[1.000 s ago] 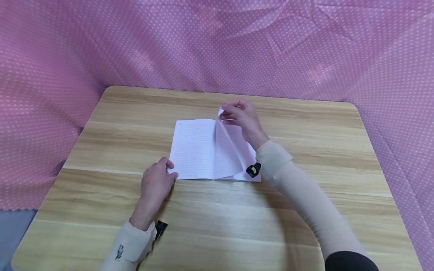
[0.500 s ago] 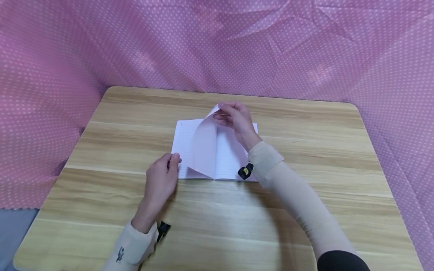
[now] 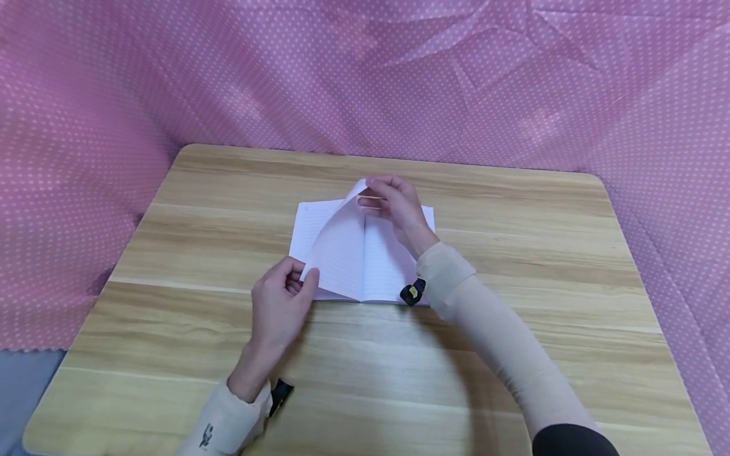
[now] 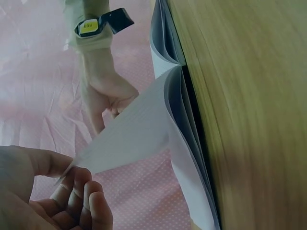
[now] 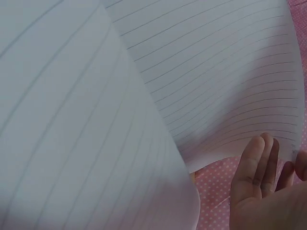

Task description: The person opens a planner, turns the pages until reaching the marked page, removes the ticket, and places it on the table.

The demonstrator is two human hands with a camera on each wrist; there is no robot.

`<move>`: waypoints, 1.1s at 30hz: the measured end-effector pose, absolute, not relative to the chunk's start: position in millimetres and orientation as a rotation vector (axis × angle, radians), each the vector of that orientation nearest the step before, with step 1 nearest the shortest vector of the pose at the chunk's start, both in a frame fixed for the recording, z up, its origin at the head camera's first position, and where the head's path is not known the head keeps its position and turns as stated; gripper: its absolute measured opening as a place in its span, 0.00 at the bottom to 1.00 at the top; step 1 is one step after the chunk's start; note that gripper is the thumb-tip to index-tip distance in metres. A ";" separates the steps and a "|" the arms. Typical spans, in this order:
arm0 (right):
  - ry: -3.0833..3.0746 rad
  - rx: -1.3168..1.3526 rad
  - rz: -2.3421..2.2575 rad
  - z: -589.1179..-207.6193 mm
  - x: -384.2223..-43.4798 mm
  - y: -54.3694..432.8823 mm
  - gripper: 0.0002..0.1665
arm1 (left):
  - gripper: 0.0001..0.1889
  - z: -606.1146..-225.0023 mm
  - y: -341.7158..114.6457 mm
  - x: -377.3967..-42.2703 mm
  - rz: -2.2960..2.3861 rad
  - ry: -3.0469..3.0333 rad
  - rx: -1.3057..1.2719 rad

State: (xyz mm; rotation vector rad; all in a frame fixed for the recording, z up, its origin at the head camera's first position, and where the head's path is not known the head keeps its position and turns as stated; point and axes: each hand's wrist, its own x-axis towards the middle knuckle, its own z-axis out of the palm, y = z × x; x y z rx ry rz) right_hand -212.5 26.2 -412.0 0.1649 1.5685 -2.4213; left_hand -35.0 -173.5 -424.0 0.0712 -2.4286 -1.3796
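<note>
A lined notebook (image 3: 393, 253) lies spread out on the wooden table, with one page (image 3: 340, 253) lifted from its middle and curving over the left side. At that page's near left corner, my left hand (image 3: 285, 301) pinches the paper between thumb and forefinger; the left wrist view shows this grip with the page (image 4: 129, 132) stretched away from it. The far corner is pinched by my right hand (image 3: 400, 206), its other fingers extended below the paper. Ruled lines cover the page (image 5: 230, 81) in the right wrist view, where the right hand (image 5: 266, 187) holds its corner.
The wooden table (image 3: 485, 367) has rounded corners and extends around the notebook on all sides. A pink dotted cloth (image 3: 365, 82) hangs behind it and at both sides. Black devices (image 3: 413, 292) are strapped at both wrists.
The page has swung from the right side over to the left in my right hand's grip. My left hand has moved from the notebook's left edge slightly right and taken hold of the page's near corner.
</note>
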 end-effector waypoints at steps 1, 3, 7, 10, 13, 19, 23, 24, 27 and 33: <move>1.581 0.168 -2.411 -413.0 -212.5 27.6 0.01 | 0.05 -424.7 -173.5 -35.2 -1.378 -2.419 0.070; 1.599 0.179 -2.397 -414.5 -212.6 31.0 0.02 | 0.04 -425.8 -173.5 -35.7 -1.378 -2.404 0.063; 1.661 0.198 -2.351 -418.5 -213.5 41.3 0.05 | 0.04 -427.6 -173.0 -36.5 -1.399 -2.374 0.055; 1.707 0.201 -2.315 -422.6 -214.7 52.4 0.08 | 0.04 -428.7 -172.4 -36.8 -1.449 -2.350 0.071; 1.758 0.198 -2.281 -426.3 -216.2 65.1 0.07 | 0.04 -430.5 -171.7 -37.1 -1.515 -2.316 0.093; 1.811 0.198 -2.228 -430.5 -218.9 85.8 0.08 | 0.05 -434.8 -171.6 -37.4 -1.639 -2.242 0.162; 1.856 0.187 -2.188 -431.9 -219.5 94.5 0.15 | 0.05 -436.0 -173.8 -35.8 -1.702 -2.236 0.247; 1.869 0.179 -2.179 -432.4 -219.6 96.4 0.16 | 0.05 -436.3 -174.8 -35.5 -1.707 -2.239 0.268; 1.931 0.142 -2.143 -435.7 -220.6 103.0 0.15 | 0.05 -436.0 -177.7 -34.2 -1.709 -2.248 0.320; 2.245 0.065 -1.917 -445.6 -222.8 118.9 0.08 | 0.06 -439.2 -186.3 -32.8 -1.618 -2.340 0.389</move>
